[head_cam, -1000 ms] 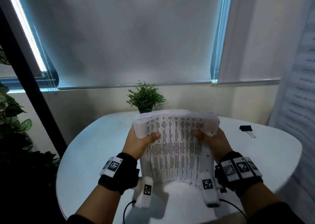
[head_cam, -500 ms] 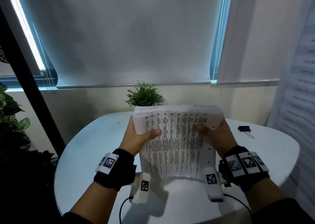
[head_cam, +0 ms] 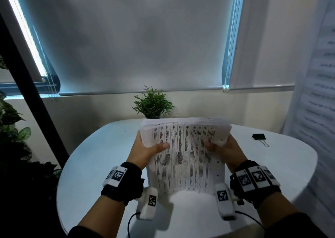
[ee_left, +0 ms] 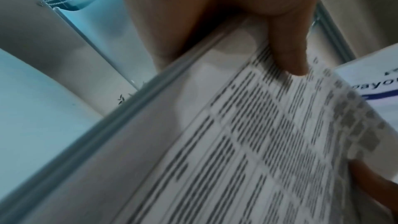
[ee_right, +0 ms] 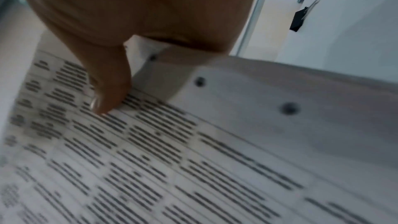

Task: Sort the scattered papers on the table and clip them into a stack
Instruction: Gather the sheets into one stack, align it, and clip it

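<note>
A thick stack of printed papers (head_cam: 184, 158) stands on its lower edge on the white table (head_cam: 101, 158), its top bent toward me. My left hand (head_cam: 145, 149) grips the stack's left side, thumb across the printed face (ee_left: 290, 54). My right hand (head_cam: 224, 148) grips the right side with its thumb on the print (ee_right: 107, 91). The fingers of both hands are hidden behind the sheets. A black binder clip (head_cam: 259, 137) lies on the table to the right, apart from both hands, also seen in the right wrist view as the clip (ee_right: 298, 19).
A small potted green plant (head_cam: 153, 105) stands at the table's far edge behind the stack. Dark leafy plants (head_cam: 10, 129) and a black post are at the left. A white printed banner (head_cam: 319, 92) hangs at the right.
The stack has risen slightly and its top edge has levelled out. Both hands keep their grip on its sides. The clip has not moved.
</note>
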{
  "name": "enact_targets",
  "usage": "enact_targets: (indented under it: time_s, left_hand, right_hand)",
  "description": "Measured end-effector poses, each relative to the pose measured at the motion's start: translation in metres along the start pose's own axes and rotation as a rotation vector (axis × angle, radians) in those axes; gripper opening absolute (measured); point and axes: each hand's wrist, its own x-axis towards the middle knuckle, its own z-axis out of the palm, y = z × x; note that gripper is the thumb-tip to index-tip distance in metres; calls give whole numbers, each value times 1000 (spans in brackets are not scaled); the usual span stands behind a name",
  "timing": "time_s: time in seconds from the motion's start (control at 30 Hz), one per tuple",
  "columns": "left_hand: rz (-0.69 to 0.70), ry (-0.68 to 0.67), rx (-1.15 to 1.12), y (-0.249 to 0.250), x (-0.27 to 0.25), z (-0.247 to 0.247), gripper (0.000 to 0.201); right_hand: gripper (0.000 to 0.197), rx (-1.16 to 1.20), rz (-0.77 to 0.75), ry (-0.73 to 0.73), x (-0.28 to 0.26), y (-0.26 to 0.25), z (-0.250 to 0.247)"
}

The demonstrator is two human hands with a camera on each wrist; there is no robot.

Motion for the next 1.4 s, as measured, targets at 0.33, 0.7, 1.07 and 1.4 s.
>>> enact_targets:
  time_s: [0.33, 0.7, 1.07, 1.4]
  left_hand:
    - [-17, 45, -5, -8, 5, -4, 93]
    - [33, 44, -19, -9, -3, 8, 86]
    - [287, 69, 52, 21, -4, 15, 54]
    - [416, 133, 143, 20, 8, 19, 34]
  right_hand:
    - [103, 31, 25, 24, 8, -4, -2]
    - [63, -8, 19, -27, -6, 4, -7]
    - [89, -22, -182, 99, -1, -11, 4]
    - [49, -106, -301, 86, 4, -16, 13]
